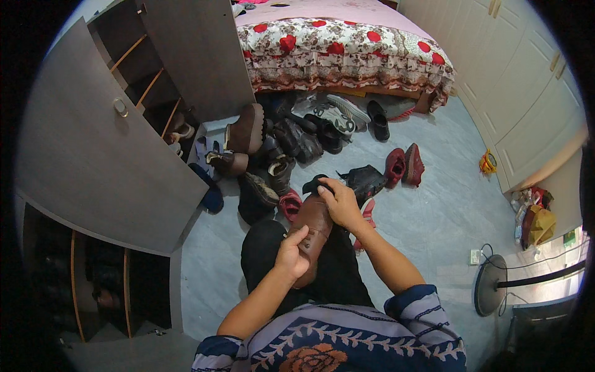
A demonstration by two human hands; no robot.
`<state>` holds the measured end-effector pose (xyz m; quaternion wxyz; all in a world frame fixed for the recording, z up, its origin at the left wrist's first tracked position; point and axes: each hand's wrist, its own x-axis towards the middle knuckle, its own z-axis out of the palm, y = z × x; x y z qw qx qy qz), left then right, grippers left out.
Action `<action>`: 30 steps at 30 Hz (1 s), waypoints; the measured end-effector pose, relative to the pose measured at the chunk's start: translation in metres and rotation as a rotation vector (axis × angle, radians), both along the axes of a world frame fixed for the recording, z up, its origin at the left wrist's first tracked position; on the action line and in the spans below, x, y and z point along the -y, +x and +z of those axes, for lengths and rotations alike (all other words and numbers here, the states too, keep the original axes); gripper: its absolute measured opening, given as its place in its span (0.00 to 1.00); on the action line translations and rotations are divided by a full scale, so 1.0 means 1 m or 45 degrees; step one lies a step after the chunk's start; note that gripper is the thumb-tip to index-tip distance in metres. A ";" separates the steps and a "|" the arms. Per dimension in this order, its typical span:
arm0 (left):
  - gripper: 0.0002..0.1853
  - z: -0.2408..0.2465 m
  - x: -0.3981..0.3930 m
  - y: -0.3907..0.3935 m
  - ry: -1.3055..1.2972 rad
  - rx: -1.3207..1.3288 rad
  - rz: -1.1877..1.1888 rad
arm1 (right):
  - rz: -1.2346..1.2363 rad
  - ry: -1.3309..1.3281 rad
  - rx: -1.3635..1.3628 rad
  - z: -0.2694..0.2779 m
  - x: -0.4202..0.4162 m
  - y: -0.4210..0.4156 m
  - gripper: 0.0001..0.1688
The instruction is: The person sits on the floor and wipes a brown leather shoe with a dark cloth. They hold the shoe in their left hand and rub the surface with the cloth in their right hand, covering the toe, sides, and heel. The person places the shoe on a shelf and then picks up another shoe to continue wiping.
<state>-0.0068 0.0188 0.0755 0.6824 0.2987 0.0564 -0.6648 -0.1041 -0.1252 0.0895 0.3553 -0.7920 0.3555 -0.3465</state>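
My left hand (294, 255) grips a brown leather lace-up shoe (312, 222) at its eyelets, over my lap. At the shoe's toe, my right hand (338, 200) presses a black cloth (317, 184), its fingers closed round it. Just beyond lie a black shoe (366, 181) and a pair of dark red shoes (395, 167). Left of the held shoe are a red sandal (291, 204), a dark fleece-lined shoe (258, 196) and a brown boot (245, 129) on its side.
Several shoes, among them a white-grey sneaker (335, 119), lie heaped before the bed (348, 51). At the left stands a grey shoe cabinet (107, 153) with an open door. White wardrobes (520, 93), a yellow toy (488, 162) and a round stand base (490, 285) are at the right.
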 end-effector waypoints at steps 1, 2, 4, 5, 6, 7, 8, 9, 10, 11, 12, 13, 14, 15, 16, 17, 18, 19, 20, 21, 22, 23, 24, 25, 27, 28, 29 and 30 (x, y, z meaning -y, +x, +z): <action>0.23 -0.001 -0.001 -0.001 0.001 0.003 0.010 | -0.010 0.086 0.011 0.000 0.002 0.003 0.18; 0.24 -0.002 -0.003 -0.002 0.002 0.006 0.018 | -0.020 0.071 0.030 -0.001 0.000 0.003 0.18; 0.24 -0.005 -0.009 -0.004 -0.054 0.076 0.035 | -0.065 -0.015 0.128 -0.006 -0.012 0.007 0.18; 0.25 -0.006 -0.010 -0.004 -0.082 0.111 0.041 | -0.089 -0.059 0.176 -0.008 -0.019 0.008 0.18; 0.25 -0.008 -0.012 -0.001 -0.065 0.104 0.054 | -0.087 -0.004 0.143 -0.002 -0.030 0.008 0.19; 0.25 -0.010 -0.013 0.001 -0.051 0.094 0.055 | -0.070 -0.068 0.139 -0.008 -0.039 0.006 0.21; 0.25 -0.012 -0.014 0.004 -0.036 0.085 0.056 | -0.086 -0.090 0.122 -0.013 -0.051 0.004 0.23; 0.24 -0.013 -0.015 0.005 -0.032 0.062 0.051 | -0.100 -0.117 0.105 -0.017 -0.062 0.001 0.24; 0.24 -0.014 -0.017 0.008 -0.026 0.045 0.055 | -0.021 -0.002 0.145 -0.015 -0.072 -0.001 0.27; 0.24 -0.015 -0.018 0.010 -0.020 0.027 0.059 | -0.029 -0.013 0.122 -0.014 -0.081 -0.002 0.27; 0.23 -0.015 -0.018 0.010 -0.042 0.024 0.062 | -0.029 -0.030 0.104 -0.014 -0.087 -0.005 0.28; 0.22 -0.014 -0.018 0.010 -0.064 0.022 0.066 | -0.028 -0.047 0.087 -0.015 -0.089 -0.006 0.28; 0.20 -0.013 -0.019 0.010 -0.086 0.019 0.072 | -0.019 -0.080 0.061 -0.015 -0.088 -0.005 0.28; 0.20 -0.011 -0.018 0.011 -0.054 0.005 0.060 | -0.017 -0.116 0.031 -0.014 -0.084 -0.004 0.27; 0.20 -0.007 -0.018 0.012 -0.022 -0.009 0.050 | -0.013 -0.151 0.000 -0.013 -0.080 -0.002 0.27; 0.20 -0.005 -0.018 0.013 0.010 -0.023 0.040 | 0.004 -0.177 -0.012 -0.015 -0.073 0.000 0.26; 0.21 -0.008 -0.018 0.013 -0.007 -0.004 0.040 | 0.024 -0.207 -0.020 -0.016 -0.064 0.004 0.26; 0.22 -0.014 -0.019 0.014 -0.023 0.018 0.048 | 0.053 -0.236 -0.025 -0.012 -0.055 0.011 0.25; 0.23 -0.019 -0.019 0.015 -0.039 0.040 0.057 | 0.051 -0.218 0.032 -0.005 -0.048 0.017 0.22; 0.23 -0.016 -0.018 0.013 -0.046 0.052 0.058 | 0.047 -0.193 0.035 -0.002 -0.039 0.022 0.22; 0.23 -0.010 -0.019 0.011 -0.049 0.069 0.064 | 0.046 -0.163 0.043 -0.003 -0.031 0.028 0.21; 0.23 -0.007 -0.020 0.009 -0.053 0.086 0.069 | 0.045 -0.134 0.051 -0.005 -0.025 0.034 0.21; 0.23 -0.011 -0.022 0.010 -0.045 0.105 0.074 | 0.019 -0.121 0.091 -0.007 -0.020 0.042 0.20; 0.23 -0.018 -0.025 0.010 -0.038 0.125 0.078 | 0.008 -0.100 0.101 -0.009 -0.020 0.044 0.19; 0.21 -0.019 -0.028 0.010 -0.032 0.169 0.090 | -0.009 -0.051 0.118 -0.010 -0.023 0.049 0.18; 0.19 -0.012 -0.029 0.008 -0.034 0.193 0.097 | -0.003 -0.030 0.139 -0.008 -0.025 0.052 0.18; 0.16 -0.009 -0.030 0.008 -0.035 0.217 0.103 | 0.003 -0.009 0.160 -0.006 -0.027 0.053 0.17; 0.16 -0.012 -0.032 0.010 -0.037 0.201 0.109 | 0.004 0.013 0.183 0.000 -0.030 0.054 0.17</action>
